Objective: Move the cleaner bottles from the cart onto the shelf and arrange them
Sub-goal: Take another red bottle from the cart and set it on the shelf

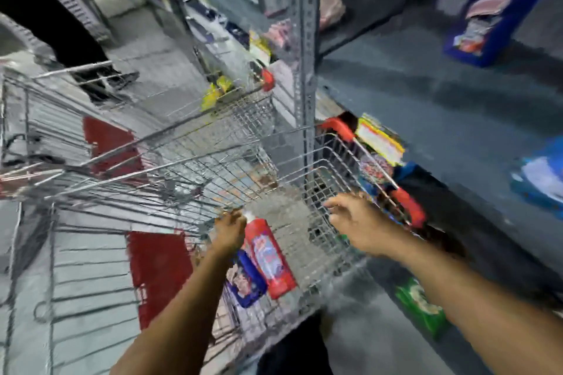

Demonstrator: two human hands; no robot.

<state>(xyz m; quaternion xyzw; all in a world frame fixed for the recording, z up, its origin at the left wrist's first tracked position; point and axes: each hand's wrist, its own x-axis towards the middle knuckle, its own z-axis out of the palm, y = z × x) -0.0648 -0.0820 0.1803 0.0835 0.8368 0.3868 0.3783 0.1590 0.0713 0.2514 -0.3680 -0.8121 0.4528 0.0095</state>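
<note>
Left hand: the left hand [230,230] is curled around the white-capped top of the red bottle [269,259], gripping its neck inside the cart [189,167].
Right hand: the right hand [355,219] hangs over the cart's basket, fingers loosely spread and holding nothing.
Red bottle: tilted, cap end up toward the left hand, base low in the near corner of the cart.
Blue bottle: the blue bottle [248,281] lies just beside the red one, touching it (label blurred).
Shelf: the grey shelf [426,94] stands right of the cart, with a blue package [493,18] at its back.
Bystander: a person's dark legs [76,49] beyond the cart.
</note>
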